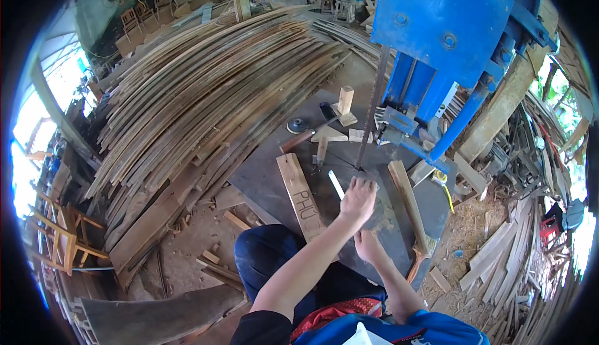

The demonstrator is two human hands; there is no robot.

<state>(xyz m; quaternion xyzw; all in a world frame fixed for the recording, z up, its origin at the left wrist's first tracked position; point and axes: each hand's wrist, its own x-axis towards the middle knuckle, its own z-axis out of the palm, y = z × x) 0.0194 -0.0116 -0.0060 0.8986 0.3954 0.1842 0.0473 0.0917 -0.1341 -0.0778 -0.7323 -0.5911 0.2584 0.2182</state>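
Single head-worn fisheye view, looking steeply down and forward, close over the dark metal saw table (pixel 262 173); rim bends edges.

The only thing of this kind is a flat, oblong, pale brown wooden board (pixel 301 196) bearing dark handwritten letters along its length, lying slantwise on the dark grey desk (pixel 262 176) near its left edge; no packages, printed labels or screens show.
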